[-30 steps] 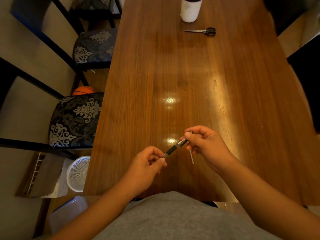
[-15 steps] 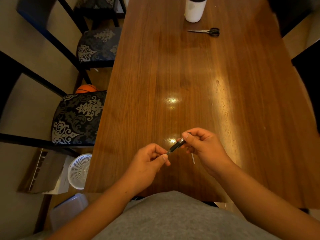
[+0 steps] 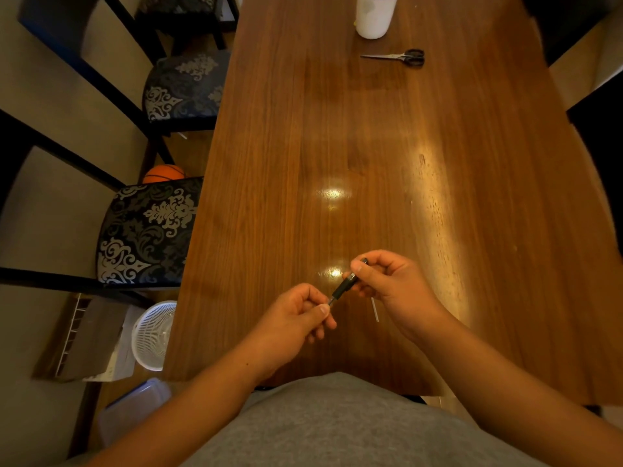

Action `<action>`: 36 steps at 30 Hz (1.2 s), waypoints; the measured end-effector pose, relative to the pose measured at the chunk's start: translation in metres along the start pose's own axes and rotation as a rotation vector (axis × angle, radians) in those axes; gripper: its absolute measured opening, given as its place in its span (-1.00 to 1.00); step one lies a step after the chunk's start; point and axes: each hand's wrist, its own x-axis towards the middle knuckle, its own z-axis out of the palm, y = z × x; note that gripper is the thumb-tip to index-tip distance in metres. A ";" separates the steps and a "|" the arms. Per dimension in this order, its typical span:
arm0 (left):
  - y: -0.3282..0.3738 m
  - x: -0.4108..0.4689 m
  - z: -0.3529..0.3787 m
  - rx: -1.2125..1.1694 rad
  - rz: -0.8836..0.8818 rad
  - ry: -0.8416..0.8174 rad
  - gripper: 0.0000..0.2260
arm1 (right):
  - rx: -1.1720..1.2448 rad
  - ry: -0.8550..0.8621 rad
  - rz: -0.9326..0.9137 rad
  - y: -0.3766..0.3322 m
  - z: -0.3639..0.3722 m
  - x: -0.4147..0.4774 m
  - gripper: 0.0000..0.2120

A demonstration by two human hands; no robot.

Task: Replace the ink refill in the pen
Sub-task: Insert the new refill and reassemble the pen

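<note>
A black pen with a metal band is held slanted above the near part of the wooden table. My right hand pinches its upper end. My left hand pinches its lower tip between thumb and forefinger. A thin pale ink refill lies on the table just below my right hand, partly hidden by it.
Black-handled scissors and a white cylindrical container sit at the table's far end. Two patterned chairs stand at the left, with an orange ball, a white basket and a plastic box on the floor.
My hands have drawn closer together; less of the pen shows between them, and its silver upper section now sits under my right fingers. The refill on the table has not moved.
</note>
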 end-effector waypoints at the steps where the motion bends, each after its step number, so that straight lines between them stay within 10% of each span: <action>1: -0.004 0.004 0.001 0.112 0.014 0.030 -0.91 | -0.041 0.007 0.012 0.004 -0.001 0.000 -0.96; 6: -0.029 0.017 0.001 0.835 0.146 0.015 -0.92 | -0.196 0.020 0.140 0.028 -0.016 -0.002 -0.85; 17: -0.070 0.051 0.001 1.123 0.077 0.086 -0.81 | -1.282 0.205 0.149 0.092 -0.093 -0.022 -0.39; 36: -0.085 0.075 0.011 1.337 0.125 0.038 -0.75 | -1.409 0.165 0.186 0.119 -0.103 -0.033 -0.25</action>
